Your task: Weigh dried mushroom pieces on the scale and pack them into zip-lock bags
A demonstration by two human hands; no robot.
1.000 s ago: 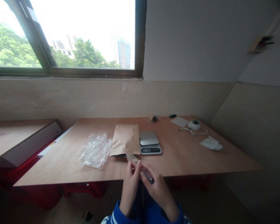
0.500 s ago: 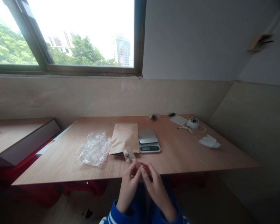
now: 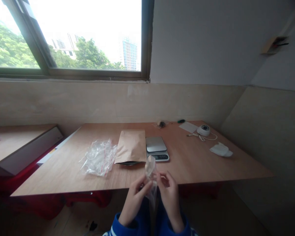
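Observation:
Between my two hands, above the table's front edge, is a small clear plastic bag (image 3: 151, 167) with pale lumps at its far end. My left hand (image 3: 137, 194) pinches the bag from the left, thumb against fingers. On the other side my right hand (image 3: 167, 186) grips it with curled fingers. Just beyond lies a brown paper pouch (image 3: 131, 146), its dark mouth facing me. Beside the pouch sits a kitchen scale (image 3: 156, 145) with a steel plate; the held bag partly covers its display.
Left of the pouch, clear zip bags (image 3: 99, 157) with red strips lie heaped. At the back are a small bag with dark contents (image 3: 161, 124) and a green object (image 3: 181, 121). A white dome camera (image 3: 203, 130), its cable and a crumpled white wrapper (image 3: 221, 149) lie right.
The plastic bag has swung right and now stands more upright, away from the pouch's mouth. My hands have moved slightly apart, and the bag's lower part hangs between them.

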